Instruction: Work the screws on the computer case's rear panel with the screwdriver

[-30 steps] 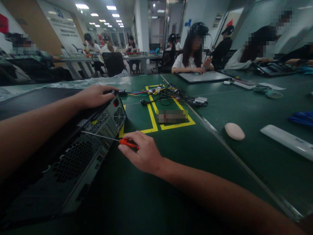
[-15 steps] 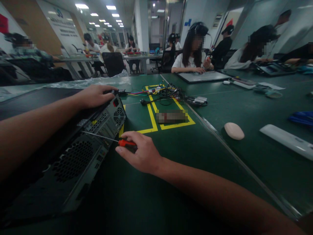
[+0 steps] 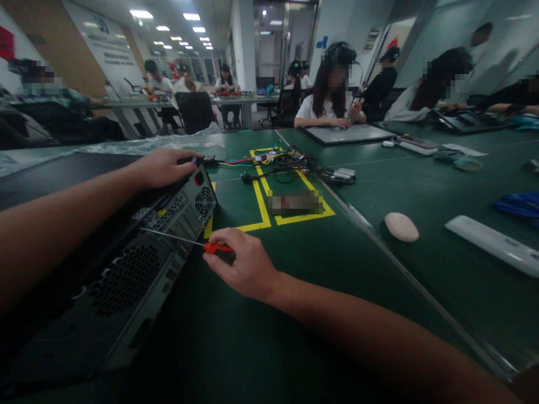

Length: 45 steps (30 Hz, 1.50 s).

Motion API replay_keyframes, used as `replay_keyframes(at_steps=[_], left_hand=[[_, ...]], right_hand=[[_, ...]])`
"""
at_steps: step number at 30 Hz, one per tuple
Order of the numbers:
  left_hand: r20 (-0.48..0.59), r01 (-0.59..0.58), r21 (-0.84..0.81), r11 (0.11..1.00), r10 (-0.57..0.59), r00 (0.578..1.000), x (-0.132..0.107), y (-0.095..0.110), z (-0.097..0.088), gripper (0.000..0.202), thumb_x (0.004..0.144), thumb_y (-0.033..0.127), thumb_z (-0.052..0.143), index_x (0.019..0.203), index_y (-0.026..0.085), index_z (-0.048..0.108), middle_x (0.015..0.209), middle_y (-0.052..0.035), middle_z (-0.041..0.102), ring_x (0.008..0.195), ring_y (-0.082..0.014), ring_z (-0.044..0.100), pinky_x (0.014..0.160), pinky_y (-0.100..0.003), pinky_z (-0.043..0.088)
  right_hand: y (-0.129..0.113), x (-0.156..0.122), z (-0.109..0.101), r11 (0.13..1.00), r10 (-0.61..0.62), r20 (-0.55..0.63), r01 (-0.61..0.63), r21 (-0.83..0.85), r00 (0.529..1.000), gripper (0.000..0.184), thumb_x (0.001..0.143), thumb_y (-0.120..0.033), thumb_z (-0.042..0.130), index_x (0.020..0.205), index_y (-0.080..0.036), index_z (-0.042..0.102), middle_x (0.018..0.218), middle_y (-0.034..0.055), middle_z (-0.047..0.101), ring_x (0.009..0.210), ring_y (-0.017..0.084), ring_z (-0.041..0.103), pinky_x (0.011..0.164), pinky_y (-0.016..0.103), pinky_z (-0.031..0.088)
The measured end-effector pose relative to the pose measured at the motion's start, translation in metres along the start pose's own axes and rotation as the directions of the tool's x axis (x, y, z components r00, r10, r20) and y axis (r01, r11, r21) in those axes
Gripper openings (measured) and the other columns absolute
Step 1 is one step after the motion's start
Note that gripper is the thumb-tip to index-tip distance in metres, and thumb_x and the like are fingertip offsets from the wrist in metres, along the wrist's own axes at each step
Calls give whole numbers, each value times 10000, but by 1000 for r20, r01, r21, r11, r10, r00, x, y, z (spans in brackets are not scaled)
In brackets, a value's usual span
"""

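A dark desktop computer case [image 3: 126, 314] lies at the left with its rear panel turned toward me, showing a honeycomb vent, slots and ports. My left hand [image 3: 168, 166] rests flat on its top near the far corner, fingers stretched out along the edge. My right hand [image 3: 242, 261] grips the red-and-black handle of a screwdriver [image 3: 219, 248] between thumb and fingers. The long thin shaft points left, its tip at the rear panel's upper edge. Whether the tip sits in a screw is too small to tell.
Bundled cables [image 3: 295, 160] lie beyond yellow tape [image 3: 263, 202] on the green table [image 3: 337, 269]. A blurred block [image 3: 296, 202] sits inside the tape. To the right are a pale mouse-shaped object [image 3: 401, 226] and a white bar [image 3: 490, 242]. Co-workers sit across the table.
The right hand has shifted very slightly and its grip on the screwdriver handle has turned a little. The left hand stays on the case. The camera view has moved slightly.
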<state>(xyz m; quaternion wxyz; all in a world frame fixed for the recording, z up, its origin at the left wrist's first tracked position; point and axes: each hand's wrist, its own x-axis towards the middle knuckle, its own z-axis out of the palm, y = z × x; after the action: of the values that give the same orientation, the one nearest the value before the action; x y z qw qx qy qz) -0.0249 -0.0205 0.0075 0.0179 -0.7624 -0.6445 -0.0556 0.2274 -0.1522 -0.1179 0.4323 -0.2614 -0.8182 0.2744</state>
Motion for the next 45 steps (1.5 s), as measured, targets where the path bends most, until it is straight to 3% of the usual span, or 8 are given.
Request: replay_keyframes(at_steps=[23,30,34,39,45], left_hand=[[-11,-6,-27,1000,5,1000,1,-4,3,759,921,557,372,1543,190,606,1443,-144,678,1292,-377,643,1111,-493,472],[-10,-17,-40,999,16,1000,0,-3,2,742,928,538,370,1529,177,613,1446,-147,674,1273,-373,648,1107,-493,470],[-6,-3,-33,999,2,1000,0,-1,1,723,929,532,389,1520,189,626,1419,-143,692,1251,-377,659,1093,-493,481],[-2,-11,-37,999,11,1000,1,-3,1,730,932,529,382,1530,178,612,1454,-134,674,1274,-365,652,1108,-478,477],[3,-5,-32,999,5,1000,-1,-1,1,728,942,517,373,1550,182,591,1501,-132,647,1324,-362,623,1138,-496,456]], right_hand=[[1,-2,3,999,35,21,-35,22,999,218,1013,-406,653,1141,-231,632,1079,52,744,975,197,716,882,344,561],[8,-5,3,993,118,157,-120,5,981,268,1029,-395,634,1233,-222,616,1065,49,743,902,189,698,822,329,533],[13,-3,-2,983,167,292,-135,-126,942,145,970,-257,653,1099,-191,645,950,36,714,770,165,618,688,296,454],[18,-1,-4,976,173,375,-108,-187,911,104,933,-259,697,947,-194,618,789,-18,623,676,132,529,603,260,351],[21,-4,-3,972,88,397,8,-236,914,355,995,-435,698,753,-193,605,745,-14,574,678,135,480,608,278,305]])
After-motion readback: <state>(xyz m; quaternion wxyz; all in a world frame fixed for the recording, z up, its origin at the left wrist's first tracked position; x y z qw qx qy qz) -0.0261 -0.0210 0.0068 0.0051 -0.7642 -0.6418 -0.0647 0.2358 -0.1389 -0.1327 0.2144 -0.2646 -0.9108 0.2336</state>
